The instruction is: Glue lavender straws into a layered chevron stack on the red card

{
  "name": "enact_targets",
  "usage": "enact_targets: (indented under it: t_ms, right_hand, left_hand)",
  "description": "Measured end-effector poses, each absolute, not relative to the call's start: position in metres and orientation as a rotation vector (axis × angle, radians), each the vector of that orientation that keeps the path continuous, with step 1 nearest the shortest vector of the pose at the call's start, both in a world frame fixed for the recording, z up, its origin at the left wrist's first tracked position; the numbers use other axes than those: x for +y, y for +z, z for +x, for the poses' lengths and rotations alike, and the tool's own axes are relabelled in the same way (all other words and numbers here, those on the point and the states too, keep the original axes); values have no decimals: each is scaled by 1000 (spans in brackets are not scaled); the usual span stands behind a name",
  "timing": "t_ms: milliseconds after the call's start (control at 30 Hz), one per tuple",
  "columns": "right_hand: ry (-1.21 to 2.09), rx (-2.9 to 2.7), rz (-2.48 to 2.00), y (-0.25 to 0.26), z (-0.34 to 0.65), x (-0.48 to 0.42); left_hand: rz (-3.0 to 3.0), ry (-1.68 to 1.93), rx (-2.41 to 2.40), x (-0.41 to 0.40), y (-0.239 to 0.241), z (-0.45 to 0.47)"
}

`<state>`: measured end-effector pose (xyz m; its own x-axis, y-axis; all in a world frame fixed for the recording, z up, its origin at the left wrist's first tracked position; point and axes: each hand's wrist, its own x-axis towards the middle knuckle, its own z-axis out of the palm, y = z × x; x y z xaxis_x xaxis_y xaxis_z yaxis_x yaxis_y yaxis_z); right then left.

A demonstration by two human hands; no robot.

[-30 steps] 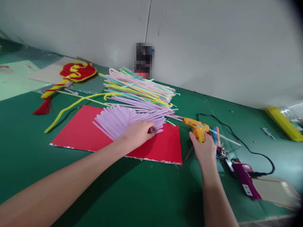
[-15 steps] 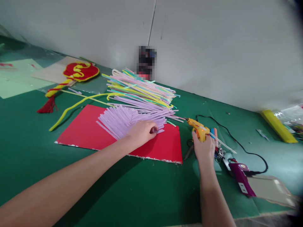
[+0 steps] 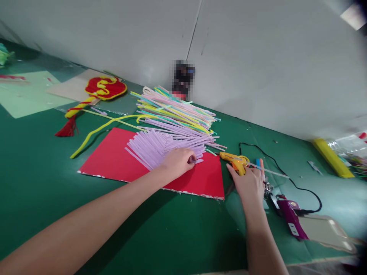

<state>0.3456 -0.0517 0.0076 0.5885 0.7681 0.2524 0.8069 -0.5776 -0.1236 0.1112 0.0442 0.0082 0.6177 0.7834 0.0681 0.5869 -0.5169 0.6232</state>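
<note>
A fan of short purple pipe cleaners (image 3: 149,147) lies in a V pattern on a red board (image 3: 106,156). My left hand (image 3: 179,160) rests at the lower right of that fan, its fingers curled in a pinch on a purple pipe cleaner, mostly hidden by the fingers. To the right of the board, a yellow glue gun (image 3: 237,162) lies on its side with its small light lit and a clear glue stick out of its back. Around its handle my right hand (image 3: 248,181) is open, the thumb apart from the fingers.
Behind the board is a pile of mixed-colour pipe cleaners (image 3: 177,110). A red and yellow fan with a tassel (image 3: 106,89) lies at the left. Right of my hand are markers (image 3: 259,164), a black cable (image 3: 278,162), a purple power bank (image 3: 292,219) and a yellow case (image 3: 332,158).
The glue gun has turned flatter on the table, and my right thumb has come away from its handle. My left hand stays in place on the fan while the view shifts slightly.
</note>
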Motion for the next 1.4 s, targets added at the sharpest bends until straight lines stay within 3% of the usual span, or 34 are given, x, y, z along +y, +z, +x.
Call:
enact_targets:
  t_ms: [233,400,700,1400]
  right_hand:
    - [-391,-1429,-2227,33,322,-36]
    - [-117,-1607,-1775,24,292,-14]
    - [281,-1857,-1519,-5,288,-11]
    - [415,-1839,-1493,-11,285,-9]
  left_hand:
    - [2304,441,1094,44,9,112]
    - [2297,445,1120,44,8,112]
    - [2284,419,1024,47,10,108]
    - [2234,332,991,56,16,96]
